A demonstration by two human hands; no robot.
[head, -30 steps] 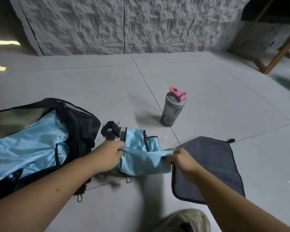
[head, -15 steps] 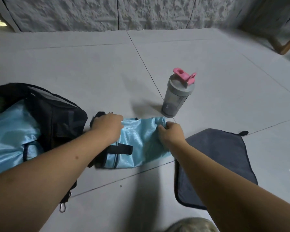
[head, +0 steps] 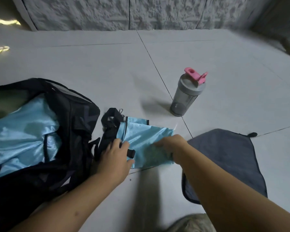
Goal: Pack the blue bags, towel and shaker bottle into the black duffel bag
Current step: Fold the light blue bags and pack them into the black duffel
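Tiled floor, rough white wall behind. Small blue bag (head: 146, 141) flat on floor between duffel bag (head: 77, 114) and towel (head: 224, 156). Left hand (head: 115, 157) spread flat on strap end; right hand (head: 172, 145) pinching fabric. Judged light, limp, slippery: gather folded, lift by strap.

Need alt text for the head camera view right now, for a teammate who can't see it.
Both hands work a small blue bag on the tiled floor: the left hand rests at its black strap end, the right hand presses its other end. An open black duffel bag holding another blue bag lies left; a grey towel and upright shaker bottle wait right.
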